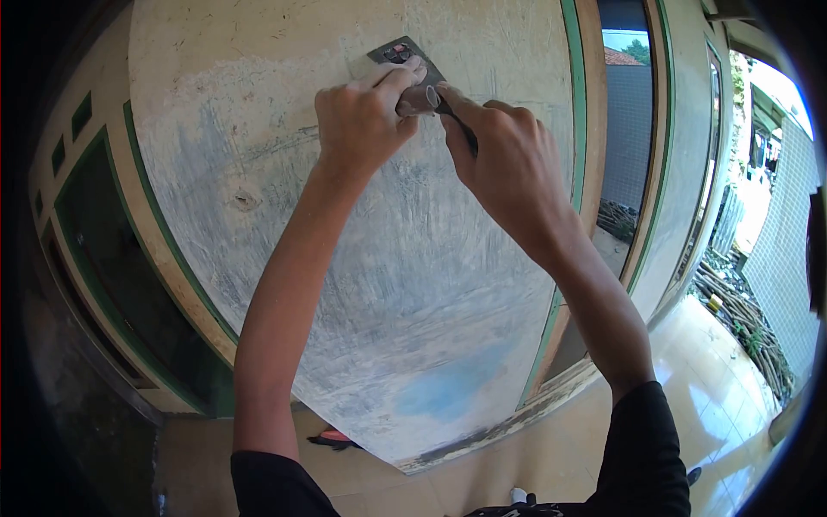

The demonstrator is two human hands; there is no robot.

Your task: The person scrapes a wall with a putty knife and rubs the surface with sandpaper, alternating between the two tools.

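Closed around the dark handle of a flat scraper (405,43), the right hand (508,146) has its forefinger stretched along the tool toward the blade. Beside it, the left hand (357,121) lays its fingertips on the dark, smudged blade, and a hollow brown roll (415,102) sits against its thumb side, between the two hands; whether that hand grips the roll or only rests against it, I cannot tell. Both forearms are bare and reach upward from black sleeves (642,448). The scraper lies on the upper part of a pale wall (379,233), its blade slanting up to the left. Below, the surface is streaked in grey and white, with a small rough spot (245,200) to the left and a light blue patch (452,383) low down. At its foot, a red and black item (334,439) lies partly hidden on the tiled floor (689,370). Farther left is a dark green-framed door (129,258); on the right, green trim (575,86) runs beside a window (624,121). Beyond, outdoors, sticks (741,319) are heaped along the bright tiles.
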